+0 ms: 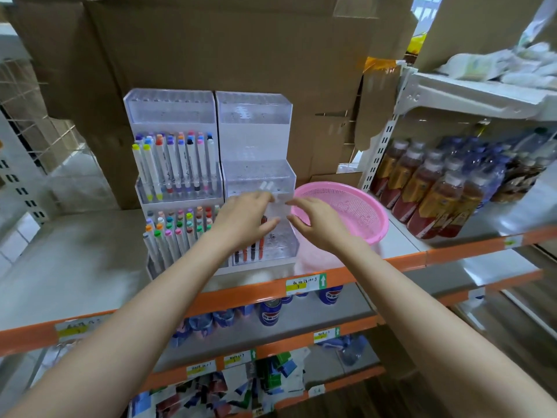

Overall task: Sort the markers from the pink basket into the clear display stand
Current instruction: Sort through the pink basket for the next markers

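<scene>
Fingers (262,198) of my left hand (241,218) are curled round a small bunch of markers (266,186), mid frame, right in front of the middle tier of the clear display stand (256,137). Right hand (319,226) fingers (301,203) are apart and loosely curved, just beside the bunch, holding nothing I can make out.

Step, I judge: slotting. To do it well, pinch one marker off the bunch with the right fingers, keep it vertical, line its lower end over a free hole and push straight down, matching the slotted markers (248,251) in the front row. A tilted marker would likely jam.

Bunch stands near upright, long axis vertical, white ends up and leaning slightly right, dark/red ends below my palm. Too blurred to count. Pink basket (372,218) sits on the shelf (75,251), just right of the stand.
</scene>
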{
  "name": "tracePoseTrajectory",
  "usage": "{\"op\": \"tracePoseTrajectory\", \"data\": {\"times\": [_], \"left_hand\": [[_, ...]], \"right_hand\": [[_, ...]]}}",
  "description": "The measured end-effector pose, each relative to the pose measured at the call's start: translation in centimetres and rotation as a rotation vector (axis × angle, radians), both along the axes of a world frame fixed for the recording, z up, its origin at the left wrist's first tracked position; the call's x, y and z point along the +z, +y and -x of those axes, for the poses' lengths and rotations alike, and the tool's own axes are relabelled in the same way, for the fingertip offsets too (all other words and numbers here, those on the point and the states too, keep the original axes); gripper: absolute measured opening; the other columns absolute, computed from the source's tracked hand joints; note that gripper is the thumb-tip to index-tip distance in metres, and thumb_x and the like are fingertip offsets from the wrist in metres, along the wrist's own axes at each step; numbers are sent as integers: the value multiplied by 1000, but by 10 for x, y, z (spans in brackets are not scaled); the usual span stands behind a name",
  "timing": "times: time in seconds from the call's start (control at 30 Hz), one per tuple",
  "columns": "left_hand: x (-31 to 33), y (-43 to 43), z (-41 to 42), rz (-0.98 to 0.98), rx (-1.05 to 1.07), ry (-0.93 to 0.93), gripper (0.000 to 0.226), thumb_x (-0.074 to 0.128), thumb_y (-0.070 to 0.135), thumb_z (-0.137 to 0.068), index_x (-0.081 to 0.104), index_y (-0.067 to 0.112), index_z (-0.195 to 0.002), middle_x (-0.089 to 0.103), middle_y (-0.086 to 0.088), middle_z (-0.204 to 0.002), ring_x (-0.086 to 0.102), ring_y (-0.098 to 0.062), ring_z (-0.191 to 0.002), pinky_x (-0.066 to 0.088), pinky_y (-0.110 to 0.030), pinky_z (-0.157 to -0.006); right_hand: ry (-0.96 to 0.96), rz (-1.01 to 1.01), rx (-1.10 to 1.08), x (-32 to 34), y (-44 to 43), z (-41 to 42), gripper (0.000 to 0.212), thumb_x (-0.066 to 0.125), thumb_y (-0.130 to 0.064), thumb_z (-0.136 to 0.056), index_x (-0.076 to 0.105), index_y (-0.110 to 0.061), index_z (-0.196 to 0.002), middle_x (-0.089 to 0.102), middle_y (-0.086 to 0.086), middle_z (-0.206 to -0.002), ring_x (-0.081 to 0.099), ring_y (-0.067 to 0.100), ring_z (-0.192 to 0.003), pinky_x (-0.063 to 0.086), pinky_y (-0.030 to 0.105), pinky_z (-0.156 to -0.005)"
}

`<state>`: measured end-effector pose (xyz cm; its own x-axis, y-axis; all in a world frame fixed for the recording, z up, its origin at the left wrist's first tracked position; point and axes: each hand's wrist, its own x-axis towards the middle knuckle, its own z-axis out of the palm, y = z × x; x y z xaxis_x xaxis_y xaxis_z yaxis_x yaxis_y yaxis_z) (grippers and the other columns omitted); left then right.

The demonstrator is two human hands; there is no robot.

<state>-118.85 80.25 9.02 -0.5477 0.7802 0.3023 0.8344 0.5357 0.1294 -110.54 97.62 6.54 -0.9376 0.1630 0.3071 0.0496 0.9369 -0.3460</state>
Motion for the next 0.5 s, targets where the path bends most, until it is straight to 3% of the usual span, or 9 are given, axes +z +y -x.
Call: {"op": "tracePoseTrajectory", "data": {"times": [0.2,0.37,0.5], "left_hand": [[-2,46,-10,46,-73,13,48,45,44,-95,46,20,-136,50,-1,-138,47,-21,-124,41,-36,-99],[-9,97,-19,72,-103,53,47,45,42,-95,47,19,-136,54,-1,-133,51,-21,-117,42,-32,-90],[-22,141,-21,115,-79,37,44,47,40,-93,52,16,-130,59,-3,-124,53,-22,-112,45,-34,-86]], "right_hand": [[-119,-73,-75,-10,42,-11,50,53,-17,-93,44,-20,-142,48,0,-142,48,22,-125,47,36,-89],[-154,-72,-101,-21,85,-13,51,51,-23,-95,38,-26,-144,47,-2,-141,48,23,-122,48,34,-80],[-263,-73,-112,-23,121,-10,52,50,-21,-95,36,-23,-145,40,1,-148,43,27,-129,47,38,-90]]}}
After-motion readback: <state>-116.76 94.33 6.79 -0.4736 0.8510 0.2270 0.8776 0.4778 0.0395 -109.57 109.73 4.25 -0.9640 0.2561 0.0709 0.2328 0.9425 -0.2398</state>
